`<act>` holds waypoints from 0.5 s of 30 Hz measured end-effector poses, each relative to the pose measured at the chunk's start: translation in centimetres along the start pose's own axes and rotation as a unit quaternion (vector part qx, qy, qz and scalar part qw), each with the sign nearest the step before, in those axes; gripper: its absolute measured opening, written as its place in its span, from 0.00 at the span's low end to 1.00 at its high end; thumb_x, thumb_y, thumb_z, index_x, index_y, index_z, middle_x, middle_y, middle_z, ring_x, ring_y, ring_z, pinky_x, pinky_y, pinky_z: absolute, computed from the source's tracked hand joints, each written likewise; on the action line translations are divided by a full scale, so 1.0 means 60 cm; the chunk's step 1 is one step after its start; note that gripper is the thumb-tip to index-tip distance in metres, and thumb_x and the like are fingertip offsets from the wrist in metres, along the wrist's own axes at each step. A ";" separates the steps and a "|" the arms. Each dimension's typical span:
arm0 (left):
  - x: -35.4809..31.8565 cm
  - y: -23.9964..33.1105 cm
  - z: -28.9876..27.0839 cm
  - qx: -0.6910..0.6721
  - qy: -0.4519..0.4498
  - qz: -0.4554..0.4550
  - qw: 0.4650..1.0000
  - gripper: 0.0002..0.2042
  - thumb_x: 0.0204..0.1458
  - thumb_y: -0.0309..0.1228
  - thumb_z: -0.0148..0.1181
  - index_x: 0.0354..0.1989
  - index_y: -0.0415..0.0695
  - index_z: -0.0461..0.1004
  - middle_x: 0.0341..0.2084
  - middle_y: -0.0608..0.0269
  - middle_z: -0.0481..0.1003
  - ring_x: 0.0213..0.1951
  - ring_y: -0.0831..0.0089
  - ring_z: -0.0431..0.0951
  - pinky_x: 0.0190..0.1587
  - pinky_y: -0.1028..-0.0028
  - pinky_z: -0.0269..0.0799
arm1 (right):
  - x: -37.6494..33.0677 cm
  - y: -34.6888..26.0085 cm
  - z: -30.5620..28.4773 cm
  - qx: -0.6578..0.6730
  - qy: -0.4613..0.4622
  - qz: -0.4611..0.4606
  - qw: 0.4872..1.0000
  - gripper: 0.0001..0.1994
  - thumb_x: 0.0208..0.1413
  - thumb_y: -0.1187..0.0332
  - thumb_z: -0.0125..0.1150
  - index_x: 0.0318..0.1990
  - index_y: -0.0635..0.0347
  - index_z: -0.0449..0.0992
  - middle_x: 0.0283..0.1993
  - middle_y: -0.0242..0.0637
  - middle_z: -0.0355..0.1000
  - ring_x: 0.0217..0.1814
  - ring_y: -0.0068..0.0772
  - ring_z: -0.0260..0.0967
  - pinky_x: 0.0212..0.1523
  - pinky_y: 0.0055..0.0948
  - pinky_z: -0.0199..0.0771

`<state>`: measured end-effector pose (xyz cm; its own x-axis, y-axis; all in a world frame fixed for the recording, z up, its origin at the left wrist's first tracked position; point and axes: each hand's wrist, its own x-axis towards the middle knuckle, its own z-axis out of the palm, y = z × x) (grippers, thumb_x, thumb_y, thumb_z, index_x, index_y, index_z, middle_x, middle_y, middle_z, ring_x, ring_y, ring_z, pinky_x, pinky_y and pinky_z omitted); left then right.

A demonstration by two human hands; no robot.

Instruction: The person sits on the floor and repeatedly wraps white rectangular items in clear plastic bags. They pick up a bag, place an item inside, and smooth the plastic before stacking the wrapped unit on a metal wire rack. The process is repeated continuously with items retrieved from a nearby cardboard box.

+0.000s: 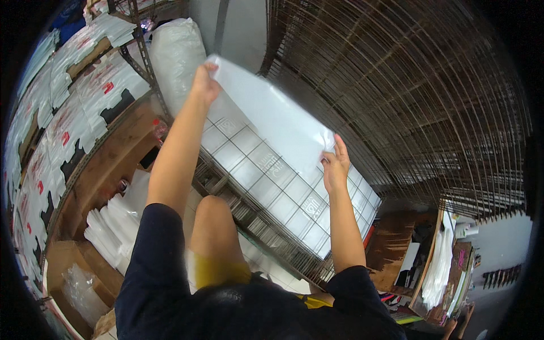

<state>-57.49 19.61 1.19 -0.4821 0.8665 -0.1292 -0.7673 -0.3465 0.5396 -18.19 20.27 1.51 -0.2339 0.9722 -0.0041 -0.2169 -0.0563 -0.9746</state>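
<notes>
Two hands are seen, each closed in a pinch on one white sheet. By the left hand (205, 85) its upper left corner is gripped, fingers curled in; by the right hand (336, 166) the opposite end is pinched between thumb and fingers, with the other fingers partly extended.

The white sheet (275, 116) is stretched between the hands above a wire rack (247, 154), slanting down from left to right. It is thin, smooth and slightly see-through, its lower edge blurred; whether that edge is touching the rack cannot be told. Under the rack's grid, white surfaces with pale printed emblems are visible.

Beyond the sheet, a large bank of wire racks (396, 96) is tilted up at the right. A bulging white sack (177, 59) is placed near the left hand. Farther left, printed white bags (93, 93) are stacked on shelving; below them, rolled white plastic (110, 226) is laid beside an open cardboard box (101, 271).
</notes>
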 end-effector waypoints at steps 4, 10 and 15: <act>-0.027 0.072 0.015 -0.013 -0.023 0.103 0.994 0.19 0.49 0.33 0.47 0.48 0.36 0.64 0.44 0.50 0.70 0.49 0.57 0.69 0.56 0.60 0.61 | 0.031 0.047 0.066 0.052 -0.058 -0.047 0.996 0.34 0.45 0.85 0.46 0.64 0.61 0.52 0.69 0.40 0.42 0.44 0.22 0.64 0.43 0.21 0.65; -0.199 -0.158 -0.127 0.004 0.279 0.137 0.950 0.37 0.53 0.55 0.40 0.65 0.45 0.44 0.62 0.51 0.51 0.62 0.63 0.53 0.62 0.61 0.44 | 0.118 0.205 0.107 0.028 -0.083 0.015 0.996 0.35 0.45 0.85 0.48 0.65 0.60 0.50 0.68 0.38 0.47 0.44 0.23 0.65 0.38 0.23 0.68; -0.244 -0.346 -0.138 0.100 0.343 -0.100 0.929 0.27 0.53 0.46 0.48 0.59 0.48 0.56 0.46 0.61 0.64 0.46 0.71 0.65 0.43 0.66 0.63 | 0.222 0.317 0.116 -0.057 -0.041 0.080 0.994 0.35 0.46 0.85 0.49 0.65 0.61 0.49 0.69 0.41 0.45 0.51 0.34 0.65 0.40 0.29 0.70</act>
<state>-37.97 11.12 -15.03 -0.5461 0.4496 -0.7068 -0.8105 -0.0701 0.5815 -32.02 30.58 -15.51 -0.3350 0.9307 -0.1472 -0.0622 -0.1777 -0.9821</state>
